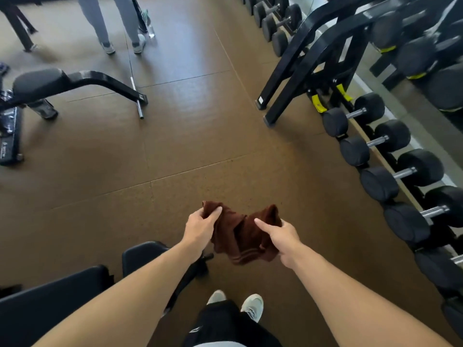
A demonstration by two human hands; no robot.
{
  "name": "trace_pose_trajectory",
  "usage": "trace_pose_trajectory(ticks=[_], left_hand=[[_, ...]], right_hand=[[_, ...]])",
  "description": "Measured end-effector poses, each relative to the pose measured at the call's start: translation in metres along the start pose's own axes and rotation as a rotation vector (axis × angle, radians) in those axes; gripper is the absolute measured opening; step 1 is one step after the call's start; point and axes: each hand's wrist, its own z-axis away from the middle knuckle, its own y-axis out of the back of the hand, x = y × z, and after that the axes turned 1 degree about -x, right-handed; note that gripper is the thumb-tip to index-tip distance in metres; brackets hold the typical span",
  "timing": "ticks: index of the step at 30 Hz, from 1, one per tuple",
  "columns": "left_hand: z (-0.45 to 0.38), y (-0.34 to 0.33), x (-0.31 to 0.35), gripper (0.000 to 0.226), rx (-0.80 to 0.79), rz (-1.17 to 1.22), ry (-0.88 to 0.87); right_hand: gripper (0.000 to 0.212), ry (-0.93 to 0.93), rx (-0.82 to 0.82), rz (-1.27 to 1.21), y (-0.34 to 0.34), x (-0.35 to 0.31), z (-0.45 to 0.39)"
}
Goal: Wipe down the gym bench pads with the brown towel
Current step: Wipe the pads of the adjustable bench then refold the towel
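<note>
Head view: both hands, left (200,227) and right (281,236), grip brown towel (240,234) above floor, beside bench pads (142,256).

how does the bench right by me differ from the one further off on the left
The near bench shows two dark pads lying close to level, partly hidden behind the left arm. The far bench shows one rounded pad raised on a curved black frame, with a metal bar beside its foot. Both are black and stand on the brown floor.

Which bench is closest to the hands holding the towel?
The black bench at bottom left, right beside the left hand. The other bench sits far off at upper left.
</note>
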Motion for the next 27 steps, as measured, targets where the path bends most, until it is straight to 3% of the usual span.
trace_pose_trajectory(ticks=[3,11,15,20,23,25,27], left_hand=[[-0.024,-0.003,0.016,0.015,0.079,0.031,-0.025],[-0.104,0.022,0.063,0.012,0.199,0.026,-0.019],[-0.172,0.044,0.097,0.033,0.336,0.122,0.066],[-0.230,0.081,0.141,0.041,0.481,0.239,0.185],[-0.252,0.102,0.173,0.071,0.520,0.246,0.226],[-0.276,0.117,0.196,0.080,0.458,0.280,0.319],[-0.292,0.121,0.217,0.071,0.255,0.446,0.354]], right_hand=[[0.022,0.004,0.110,-0.018,0.002,-0.026,-0.032],[0.036,0.082,0.209,0.175,-0.031,-0.138,-0.096],[0.028,0.164,0.029,0.238,-0.075,-0.222,-0.129],[0.027,0.201,-0.166,0.241,-0.145,-0.328,-0.137],[0.026,0.260,-0.266,0.331,-0.188,-0.373,-0.134],[0.026,0.291,-0.362,0.425,-0.227,-0.402,-0.142],[0.029,0.322,-0.484,0.493,-0.257,-0.419,-0.140]])
